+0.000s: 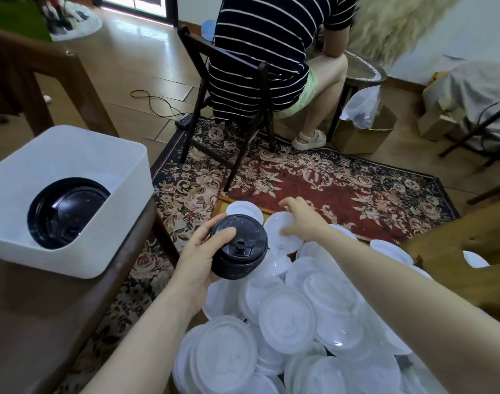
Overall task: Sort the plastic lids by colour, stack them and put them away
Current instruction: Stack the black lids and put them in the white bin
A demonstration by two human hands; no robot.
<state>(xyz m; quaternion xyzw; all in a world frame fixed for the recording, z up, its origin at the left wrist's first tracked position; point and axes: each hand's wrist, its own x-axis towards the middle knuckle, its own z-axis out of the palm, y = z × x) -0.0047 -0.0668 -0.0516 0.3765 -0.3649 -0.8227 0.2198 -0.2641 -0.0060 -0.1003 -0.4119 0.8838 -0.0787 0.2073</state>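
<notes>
My left hand [197, 257] grips the black lid stack [238, 247]; my right hand [302, 220], fingers spread (holding nothing), should press flat on one white lid [281, 233].

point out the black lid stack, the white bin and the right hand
black lid stack [238, 247]: head view, top lid near its sip tab
white bin [106, 191]: head view, right wall
right hand [304, 223]: head view, back of the hand
</notes>
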